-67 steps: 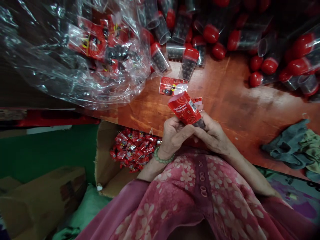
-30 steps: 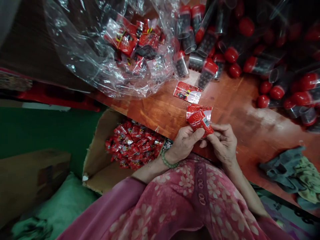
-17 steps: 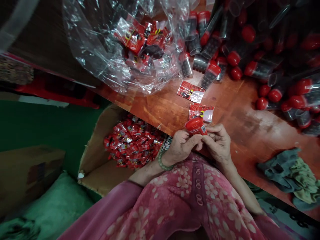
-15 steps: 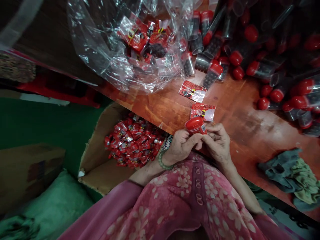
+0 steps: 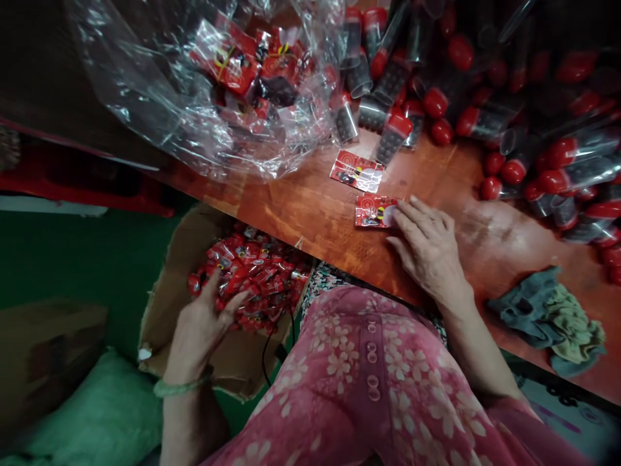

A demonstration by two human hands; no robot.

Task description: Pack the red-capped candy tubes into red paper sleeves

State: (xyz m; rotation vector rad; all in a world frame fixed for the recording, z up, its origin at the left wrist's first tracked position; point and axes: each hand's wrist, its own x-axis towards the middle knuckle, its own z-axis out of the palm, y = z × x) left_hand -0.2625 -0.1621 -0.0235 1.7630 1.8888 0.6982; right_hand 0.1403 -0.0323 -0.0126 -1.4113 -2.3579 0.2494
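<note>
My left hand (image 5: 198,330), fingers spread and nothing visible in it, hangs over a cardboard box (image 5: 160,285) filled with small red packs (image 5: 262,272). On the table, my right hand (image 5: 429,243) lies with outstretched fingers, their tips touching the right edge of a flat red printed plastic wrapper (image 5: 369,212). A second flat wrapper (image 5: 356,171) lies just beyond it. Past that are clear tubes with red caps and dark round contents, the nearest one (image 5: 392,136) close to the second wrapper.
A large clear plastic bag (image 5: 194,139) with red wrappers inside sits at the table's far left. Capped tubes (image 5: 490,123) are heaped at the far right. A crumpled grey-green cloth (image 5: 528,304) lies at right. A pale green sack (image 5: 101,408) stands on the floor.
Both hands held a red pack together before. My left hand has moved down left over the box, and the pack has left my hands. My right hand has reached forward to the nearer wrapper.
</note>
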